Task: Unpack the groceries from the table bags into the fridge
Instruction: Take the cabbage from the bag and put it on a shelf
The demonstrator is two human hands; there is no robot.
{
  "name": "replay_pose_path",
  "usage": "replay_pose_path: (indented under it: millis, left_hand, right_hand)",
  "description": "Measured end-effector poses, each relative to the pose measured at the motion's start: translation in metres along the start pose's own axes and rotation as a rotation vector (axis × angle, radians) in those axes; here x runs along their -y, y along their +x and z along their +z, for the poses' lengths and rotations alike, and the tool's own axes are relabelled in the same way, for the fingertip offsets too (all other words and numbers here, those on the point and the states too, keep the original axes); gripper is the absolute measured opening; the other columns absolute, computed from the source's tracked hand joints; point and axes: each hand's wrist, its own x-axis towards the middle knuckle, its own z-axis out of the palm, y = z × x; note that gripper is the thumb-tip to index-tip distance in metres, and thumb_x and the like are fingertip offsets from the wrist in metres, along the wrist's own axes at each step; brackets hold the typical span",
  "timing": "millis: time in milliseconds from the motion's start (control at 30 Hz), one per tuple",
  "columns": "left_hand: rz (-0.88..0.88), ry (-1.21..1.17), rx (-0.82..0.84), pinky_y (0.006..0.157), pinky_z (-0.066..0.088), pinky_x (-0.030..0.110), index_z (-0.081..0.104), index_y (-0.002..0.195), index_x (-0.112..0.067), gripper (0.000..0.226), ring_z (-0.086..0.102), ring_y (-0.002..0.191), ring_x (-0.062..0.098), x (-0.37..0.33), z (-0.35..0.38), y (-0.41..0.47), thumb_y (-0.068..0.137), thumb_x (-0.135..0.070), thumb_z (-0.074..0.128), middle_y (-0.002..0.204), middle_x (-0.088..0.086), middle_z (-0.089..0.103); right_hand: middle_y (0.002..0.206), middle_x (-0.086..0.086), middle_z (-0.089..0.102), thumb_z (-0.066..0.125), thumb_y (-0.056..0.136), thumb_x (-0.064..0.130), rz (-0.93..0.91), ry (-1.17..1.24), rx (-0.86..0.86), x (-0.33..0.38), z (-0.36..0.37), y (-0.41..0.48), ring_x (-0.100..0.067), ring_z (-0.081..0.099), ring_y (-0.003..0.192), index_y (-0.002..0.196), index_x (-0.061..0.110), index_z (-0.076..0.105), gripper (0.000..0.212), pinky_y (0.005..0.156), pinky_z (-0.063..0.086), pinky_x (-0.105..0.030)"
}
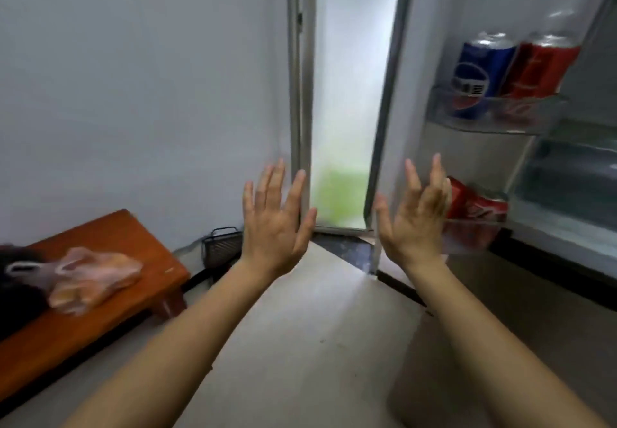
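Both forearms are stretched forward; the left hand and right hand are held upright, fingers spread, nothing grasped. A plastic bag is laid on the orange table at left. Farther right, a blue can is shelved in the open fridge door.

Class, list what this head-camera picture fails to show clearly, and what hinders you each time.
Head view throughout:
Contents of the pink bag: motion blur.
The dark shape: cut by the left edge.
The lower red can: partly behind the right hand.
The fridge interior: blurred, cropped at right.
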Motion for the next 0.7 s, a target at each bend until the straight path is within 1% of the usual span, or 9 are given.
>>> replay_pose_path:
  millis: [67, 133, 233, 300, 367, 433, 533, 600, 700]
  left_hand:
    - [-0.143, 0.126, 0.054, 0.115, 0.021, 0.062, 0.037, 0.15, -0.014, 0.061, 0.022, 0.148, 0.035, 0.067, -0.024, -0.023, 0.098, -0.046, 0.039, 0.159, 0.019, 0.028]
    - [-0.292, 0.237, 0.125, 0.116, 0.02, 0.062, 0.036, 0.151, -0.013, 0.064, 0.021, 0.148, 0.036, 0.126, -0.048, -0.053, 0.098, -0.048, 0.035, 0.16, 0.019, 0.025]
    - [-0.473, 0.376, 0.217, 0.119, 0.015, 0.061, 0.032, 0.153, -0.014, 0.067, 0.019, 0.149, 0.036, 0.199, -0.082, -0.102, 0.098, -0.051, 0.027, 0.162, 0.018, 0.022]
    - [-0.569, 0.476, 0.261, 0.119, 0.015, 0.06, 0.031, 0.154, -0.013, 0.068, 0.018, 0.15, 0.035, 0.243, -0.103, -0.126, 0.098, -0.051, 0.025, 0.163, 0.017, 0.02]
    - [-0.658, 0.559, 0.27, 0.118, 0.018, 0.06, 0.034, 0.153, -0.013, 0.068, 0.02, 0.15, 0.034, 0.284, -0.123, -0.139, 0.098, -0.051, 0.025, 0.162, 0.017, 0.021]
    - [-0.748, 0.622, 0.27, 0.119, 0.019, 0.059, 0.033, 0.153, -0.014, 0.067, 0.02, 0.149, 0.033, 0.321, -0.141, -0.143, 0.099, -0.052, 0.023, 0.162, 0.016, 0.022]
    - [-0.865, 0.69, 0.235, 0.119, 0.017, 0.057, 0.033, 0.152, -0.016, 0.062, 0.019, 0.149, 0.032, 0.371, -0.168, -0.136, 0.102, -0.051, 0.025, 0.162, 0.014, 0.021]
    - [-0.92, 0.738, 0.222, 0.12, 0.016, 0.055, 0.032, 0.153, -0.017, 0.059, 0.018, 0.15, 0.031, 0.401, -0.186, -0.133, 0.104, -0.05, 0.026, 0.163, 0.013, 0.021]
    - [-1.007, 0.767, 0.219, 0.121, 0.019, 0.053, 0.033, 0.153, -0.018, 0.062, 0.02, 0.15, 0.03, 0.438, -0.207, -0.141, 0.103, -0.053, 0.02, 0.162, 0.012, 0.023]
  right_hand:
    - [0.16, -0.022, 0.01, 0.054, 0.096, 0.044, -0.08, 0.074, 0.103, 0.058, 0.042, -0.005, -0.039, 0.015, 0.15, 0.152, 0.013, 0.029, 0.07, 0.122, 0.011, -0.054]
    - [0.161, -0.025, 0.012, 0.055, 0.095, 0.043, -0.15, 0.156, 0.189, 0.112, 0.084, -0.015, -0.041, 0.015, 0.15, 0.152, 0.011, 0.03, 0.07, 0.121, 0.014, -0.057]
    - [0.16, -0.024, 0.014, 0.053, 0.094, 0.046, -0.212, 0.278, 0.324, 0.187, 0.144, -0.03, -0.042, 0.017, 0.149, 0.152, 0.013, 0.03, 0.071, 0.119, 0.017, -0.059]
    - [0.16, -0.024, 0.015, 0.051, 0.093, 0.047, -0.258, 0.349, 0.407, 0.238, 0.185, -0.036, -0.042, 0.018, 0.148, 0.153, 0.013, 0.029, 0.072, 0.118, 0.019, -0.059]
    - [0.16, -0.023, 0.016, 0.051, 0.095, 0.047, -0.298, 0.418, 0.48, 0.288, 0.226, -0.038, -0.041, 0.02, 0.147, 0.154, 0.014, 0.025, 0.072, 0.117, 0.023, -0.059]
    - [0.16, -0.022, 0.017, 0.053, 0.096, 0.045, -0.306, 0.502, 0.55, 0.336, 0.261, -0.038, -0.04, 0.021, 0.147, 0.154, 0.015, 0.024, 0.073, 0.116, 0.025, -0.058]
    - [0.157, -0.024, 0.025, 0.052, 0.098, 0.042, -0.33, 0.648, 0.637, 0.405, 0.302, -0.029, -0.041, 0.026, 0.145, 0.153, 0.011, 0.029, 0.067, 0.114, 0.029, -0.057]
    - [0.156, -0.022, 0.03, 0.048, 0.1, 0.042, -0.391, 0.725, 0.676, 0.45, 0.324, -0.019, -0.038, 0.03, 0.144, 0.151, 0.01, 0.03, 0.063, 0.114, 0.032, -0.052]
    - [0.155, -0.017, 0.034, 0.044, 0.101, 0.041, -0.479, 0.807, 0.731, 0.513, 0.352, -0.01, -0.032, 0.032, 0.143, 0.151, 0.012, 0.031, 0.059, 0.113, 0.035, -0.044]
